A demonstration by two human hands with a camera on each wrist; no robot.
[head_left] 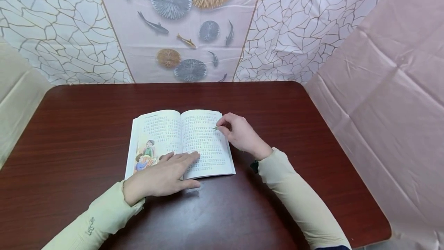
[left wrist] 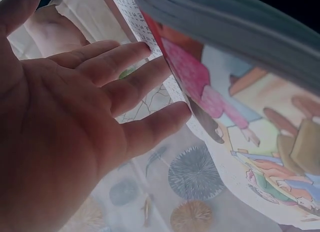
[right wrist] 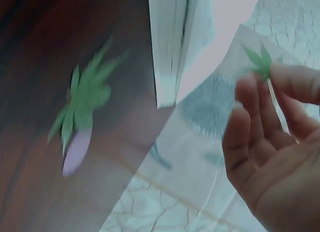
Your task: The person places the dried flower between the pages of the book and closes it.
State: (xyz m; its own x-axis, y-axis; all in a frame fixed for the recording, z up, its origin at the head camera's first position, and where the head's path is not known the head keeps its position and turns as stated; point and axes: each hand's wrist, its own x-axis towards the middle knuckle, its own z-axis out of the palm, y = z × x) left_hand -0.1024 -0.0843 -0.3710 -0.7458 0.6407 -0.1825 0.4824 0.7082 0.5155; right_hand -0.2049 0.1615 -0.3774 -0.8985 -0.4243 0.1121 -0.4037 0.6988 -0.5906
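Observation:
An open book (head_left: 204, 142) lies on the table, with printed text and a coloured picture (head_left: 147, 157) on its left page. My left hand (head_left: 166, 174) rests across the lower part of the pages, fingers extended; its fingertips (left wrist: 175, 111) reach the page in the left wrist view. Over the right page's outer edge, my right hand (head_left: 237, 130) pinches a small green leaf (right wrist: 261, 60) with pointed lobes between thumb and fingers. Beside the book, the right wrist view shows a bunch of green leaves (right wrist: 82, 99) with a pinkish-purple piece (right wrist: 77, 152) at one end.
The dark reddish-brown table (head_left: 79, 126) extends around the book. Behind it hangs a patterned backdrop (head_left: 138, 45) with fish and round motifs. Pale pink cloth (head_left: 388, 99) closes off the right side.

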